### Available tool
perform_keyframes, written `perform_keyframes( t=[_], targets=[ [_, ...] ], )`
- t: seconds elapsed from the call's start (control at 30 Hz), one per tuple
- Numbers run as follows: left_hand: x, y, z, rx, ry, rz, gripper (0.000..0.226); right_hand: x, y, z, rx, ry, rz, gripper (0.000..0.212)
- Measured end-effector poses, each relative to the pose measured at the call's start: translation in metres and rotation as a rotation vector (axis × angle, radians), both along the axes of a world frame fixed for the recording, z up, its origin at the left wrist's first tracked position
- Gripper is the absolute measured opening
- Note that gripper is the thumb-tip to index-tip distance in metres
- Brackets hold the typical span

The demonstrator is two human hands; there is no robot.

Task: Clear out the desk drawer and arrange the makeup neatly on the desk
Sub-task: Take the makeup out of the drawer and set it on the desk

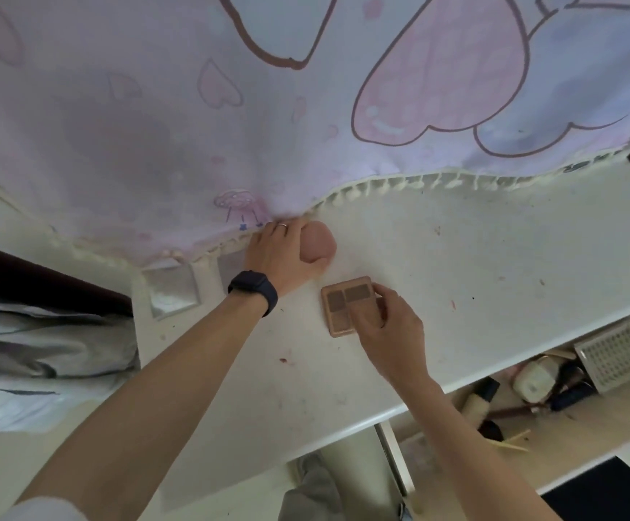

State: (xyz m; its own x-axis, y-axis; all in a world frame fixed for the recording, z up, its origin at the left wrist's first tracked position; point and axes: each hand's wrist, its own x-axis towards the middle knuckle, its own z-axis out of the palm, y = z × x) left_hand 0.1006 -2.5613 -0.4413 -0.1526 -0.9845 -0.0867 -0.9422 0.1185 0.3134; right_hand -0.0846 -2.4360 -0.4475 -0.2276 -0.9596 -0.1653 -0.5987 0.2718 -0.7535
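Currently I read the left hand (279, 253) at mid-frame, its fingers curled round a pink makeup sponge (318, 243) that sits on the white desk (475, 250) just beside the curtain hem. A dark watch (255, 291) is on that wrist and a ring (282, 226) on one finger. The right hand (388, 325), just below and to the right of the left hand, pinches a square eyeshadow palette (345, 300): thumb on its face, fingers at its right edge. The palette lies flat on the desk, near the sponge but not touching it. At the lower right of the frame the drawer (587, 430) stands open, holding a white mesh basket (614, 355), a dark-capped bottle (480, 400) and several brushes I cannot tell apart. A curtain (230, 126) printed with pink hearts fills the upper frame.
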Motion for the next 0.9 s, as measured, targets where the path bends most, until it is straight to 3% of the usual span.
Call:
perform_keyframes(
  t=[0.13, 0.47, 0.67, 0.8, 0.9],
  targets=[
    [0.011, 0.005, 0.000, 0.011, 0.013, -0.063, 0.081, 0.021, -0.002, -0.004, 0.025, 0.112, 0.052, 0.048],
    [0.023, 0.003, 0.008, 0.100, 0.031, -0.147, 0.075, 0.034, 0.008, -0.019, -0.080, 0.154, 0.002, 0.047],
    [0.015, 0.005, 0.015, 0.166, -0.060, -0.141, 0.075, 0.034, 0.009, -0.016, -0.076, 0.152, 0.029, 0.046],
    [-0.002, 0.022, 0.029, 0.063, -0.078, -0.112, 0.063, 0.024, 0.014, -0.005, 0.033, 0.002, 0.039, 0.055],
    [-0.023, 0.058, 0.038, -0.038, 0.058, -0.075, 0.048, 0.003, 0.043, 0.008, 0.028, -0.150, -0.058, 0.048]
  ],
)
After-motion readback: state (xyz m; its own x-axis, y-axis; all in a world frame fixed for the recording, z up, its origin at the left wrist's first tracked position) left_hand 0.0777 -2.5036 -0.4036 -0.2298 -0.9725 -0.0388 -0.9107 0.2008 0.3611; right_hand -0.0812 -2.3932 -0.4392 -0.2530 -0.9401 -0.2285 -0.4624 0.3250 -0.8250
